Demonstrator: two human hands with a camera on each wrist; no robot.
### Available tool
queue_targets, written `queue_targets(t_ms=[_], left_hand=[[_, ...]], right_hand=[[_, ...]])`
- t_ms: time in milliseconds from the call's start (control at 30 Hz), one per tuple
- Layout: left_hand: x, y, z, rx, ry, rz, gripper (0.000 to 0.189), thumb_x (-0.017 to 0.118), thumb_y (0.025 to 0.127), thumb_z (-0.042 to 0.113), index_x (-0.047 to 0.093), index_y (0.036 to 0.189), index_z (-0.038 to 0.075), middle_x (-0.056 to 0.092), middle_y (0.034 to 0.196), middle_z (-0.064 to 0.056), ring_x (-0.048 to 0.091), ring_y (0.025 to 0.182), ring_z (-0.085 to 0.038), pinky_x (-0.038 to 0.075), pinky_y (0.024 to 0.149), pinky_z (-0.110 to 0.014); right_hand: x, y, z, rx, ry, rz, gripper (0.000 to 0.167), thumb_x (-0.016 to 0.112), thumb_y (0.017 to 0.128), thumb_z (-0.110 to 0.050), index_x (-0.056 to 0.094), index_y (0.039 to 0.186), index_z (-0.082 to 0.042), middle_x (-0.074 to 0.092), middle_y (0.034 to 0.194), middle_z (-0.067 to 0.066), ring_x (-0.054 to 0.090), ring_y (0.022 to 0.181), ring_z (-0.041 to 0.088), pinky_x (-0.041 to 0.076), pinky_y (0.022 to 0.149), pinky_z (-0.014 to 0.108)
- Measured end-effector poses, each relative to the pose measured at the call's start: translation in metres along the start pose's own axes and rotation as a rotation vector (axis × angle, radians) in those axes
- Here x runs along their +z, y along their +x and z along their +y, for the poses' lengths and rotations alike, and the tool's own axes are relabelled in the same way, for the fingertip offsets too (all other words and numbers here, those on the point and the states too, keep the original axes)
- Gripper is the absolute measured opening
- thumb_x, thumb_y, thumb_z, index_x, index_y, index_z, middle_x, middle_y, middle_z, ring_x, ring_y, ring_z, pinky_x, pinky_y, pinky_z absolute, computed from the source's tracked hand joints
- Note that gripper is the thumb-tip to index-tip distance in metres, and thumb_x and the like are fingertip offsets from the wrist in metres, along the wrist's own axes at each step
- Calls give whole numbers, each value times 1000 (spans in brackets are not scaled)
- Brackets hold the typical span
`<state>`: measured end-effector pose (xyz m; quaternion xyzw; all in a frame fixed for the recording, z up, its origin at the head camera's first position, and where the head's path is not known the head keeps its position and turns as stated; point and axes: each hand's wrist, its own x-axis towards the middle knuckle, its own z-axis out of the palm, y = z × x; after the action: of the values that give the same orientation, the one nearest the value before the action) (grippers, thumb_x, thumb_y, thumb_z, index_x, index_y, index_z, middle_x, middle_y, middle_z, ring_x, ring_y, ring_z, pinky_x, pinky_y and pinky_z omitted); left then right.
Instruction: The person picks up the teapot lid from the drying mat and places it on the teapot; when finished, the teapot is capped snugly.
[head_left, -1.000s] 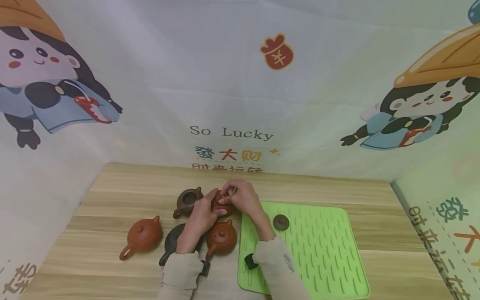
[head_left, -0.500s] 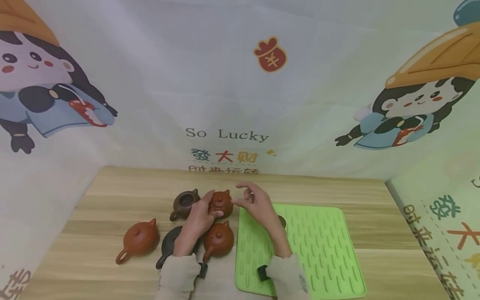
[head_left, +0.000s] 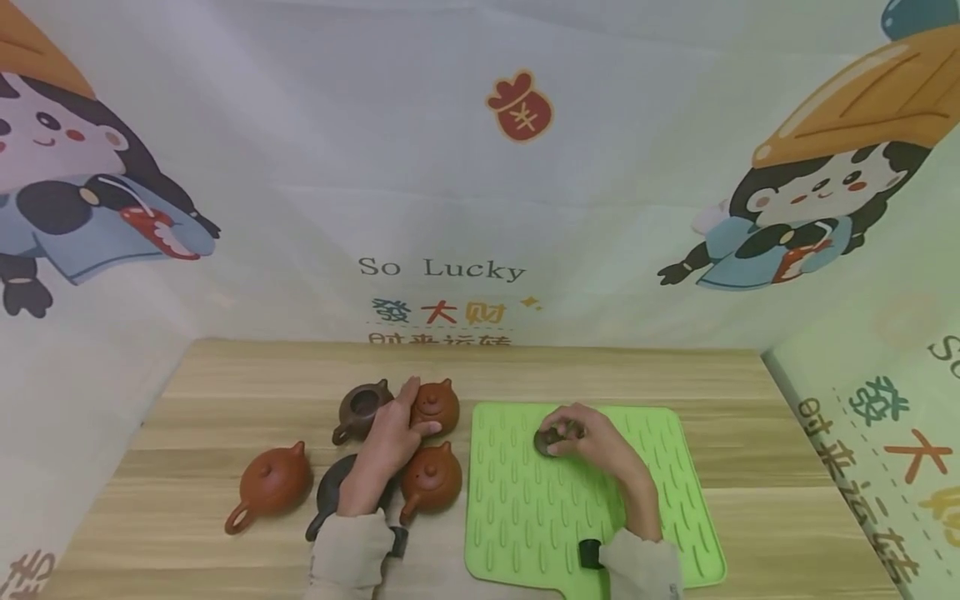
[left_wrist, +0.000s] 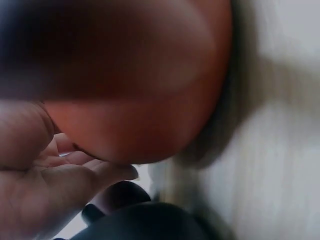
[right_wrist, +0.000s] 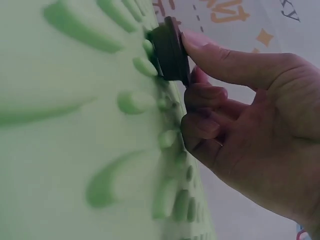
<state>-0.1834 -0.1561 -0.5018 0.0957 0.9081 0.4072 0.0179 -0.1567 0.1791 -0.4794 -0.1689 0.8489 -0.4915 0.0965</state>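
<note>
My left hand (head_left: pixel 384 440) grips a small reddish-brown clay teapot (head_left: pixel 442 406) at the back of the table, thumb on its near side and fingers along its left. Its lid is on; in the left wrist view the teapot's rounded body (left_wrist: pixel 142 132) fills much of the frame. Over on the green mat (head_left: pixel 517 521), my right hand (head_left: pixel 596 440) pinches a dark brown teapot lid (head_left: pixel 545 442). The right wrist view shows this lid (right_wrist: pixel 170 52) on edge to the camera, its underside close against the mat's ridges. An open dark brown teapot (head_left: pixel 363 403) stands left of the gripped one.
Nearer me, another reddish teapot (head_left: pixel 432 477) with its lid on stands beside a black teapot (head_left: pixel 328 487), which my left arm partly covers. A third reddish teapot (head_left: pixel 273 481) sits farther left on the wooden table (head_left: pixel 165 500). A printed cloth (head_left: pixel 442 167) hangs behind.
My right hand has left the lid knob of the reddish teapot, moved right over the mat and taken hold of the dark lid. My left hand stays on the teapot.
</note>
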Motion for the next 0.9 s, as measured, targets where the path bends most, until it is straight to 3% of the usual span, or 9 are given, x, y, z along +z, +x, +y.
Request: queue_targets(t_ms=[133,267,333,467,567,700,800,900], left_hand=[[-8,1,-2,27,22,23,87,82,101,26,35,170,-1,44,168,-31,51,149,-51,52,113,-64],[-50,-12,15,12,55,94,84,82,101,21,37,168,-4,46,165,-33,51,147,-54,50,114,-65],[-77,-21,20,-58,48,99,83,81,102,15,34,168,-7,41,166,-36,47,150,-56,45,119,-67],[-107,-30,-2,-203,40,56,88,77,105,17,24,171,-7,29,170,-38,33,157,-57,35,126,-68],[-113,-32,-15,-263,39,15,90,77,105,19,22,171,-6,29,168,-41,31,157,-59,34,126,-69],[-108,-30,-22,-279,65,-37,92,80,103,23,25,170,-7,32,166,-43,33,156,-60,34,126,-70],[-100,-27,-27,-259,70,-56,91,82,102,24,29,169,-7,34,165,-42,34,155,-60,34,126,-69],[-91,-23,-40,-197,65,-38,86,82,101,23,36,167,-7,40,162,-41,39,152,-61,37,124,-70]], right_hand=[[3,0,2,0,35,4,17,80,95,5,76,111,4,60,96,12,53,84,16,50,78,26],[3,-1,4,5,63,11,16,79,96,4,76,111,5,60,95,10,51,84,15,48,79,25],[4,-2,4,-2,53,17,15,80,95,4,77,110,4,59,94,8,51,85,14,47,79,25],[3,-1,5,-3,29,32,14,81,94,4,79,107,2,59,92,5,51,85,14,47,79,25],[2,-1,4,-15,17,37,14,82,93,4,79,107,2,60,92,6,51,85,13,47,78,25],[2,-2,1,-39,14,34,14,82,93,4,79,107,1,60,92,6,52,85,12,48,78,25],[1,-3,1,-48,12,29,15,82,93,3,79,107,1,60,92,6,52,86,12,48,79,25],[-1,-3,0,-51,8,27,15,82,93,3,79,107,0,61,93,6,52,86,12,48,79,25]])
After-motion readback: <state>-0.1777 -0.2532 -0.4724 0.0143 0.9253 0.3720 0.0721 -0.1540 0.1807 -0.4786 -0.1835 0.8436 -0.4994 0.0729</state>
